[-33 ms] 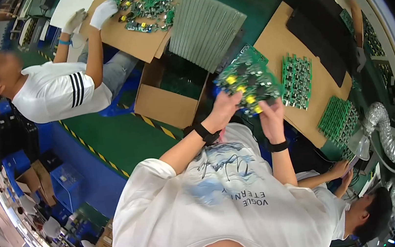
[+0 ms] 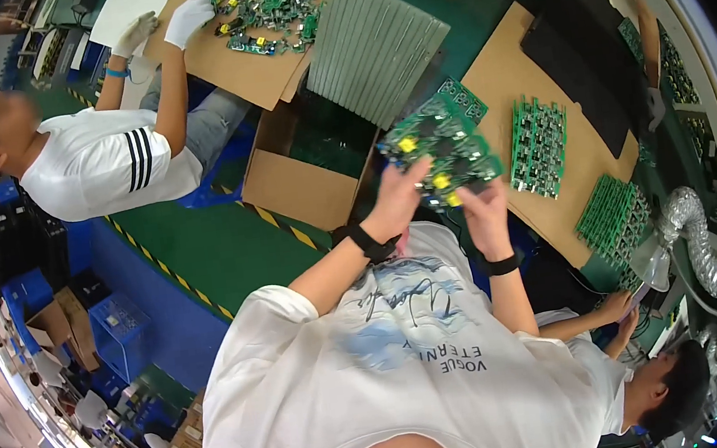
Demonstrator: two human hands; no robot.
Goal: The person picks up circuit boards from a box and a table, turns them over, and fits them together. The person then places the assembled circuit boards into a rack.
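Note:
A green circuit board panel [image 2: 447, 143], crowded with black parts and several yellow blocks, is held up in front of my shirt. My left hand [image 2: 401, 194] grips its near left edge, thumb over the top. At the near right edge my right hand [image 2: 487, 215] pinches it, thumb on the face. Fingers under the panel are hidden. Just beyond it another green board [image 2: 467, 101] shows partly. To the right, a panel of green boards [image 2: 539, 148] lies on a cardboard sheet [image 2: 494, 55].
A grey ribbed stack [image 2: 375, 50] stands beyond an open cardboard box [image 2: 300, 186]. Farther left, a co-worker's gloved hand [image 2: 190, 21] is beside loose boards [image 2: 287, 4]. At right are stacked green boards [image 2: 612, 212], a silver duct hose [image 2: 695, 227] and another person's hands [image 2: 622, 317].
The circuit board panel has shifted slightly left and turned a little in my hands. Both hands still hold it.

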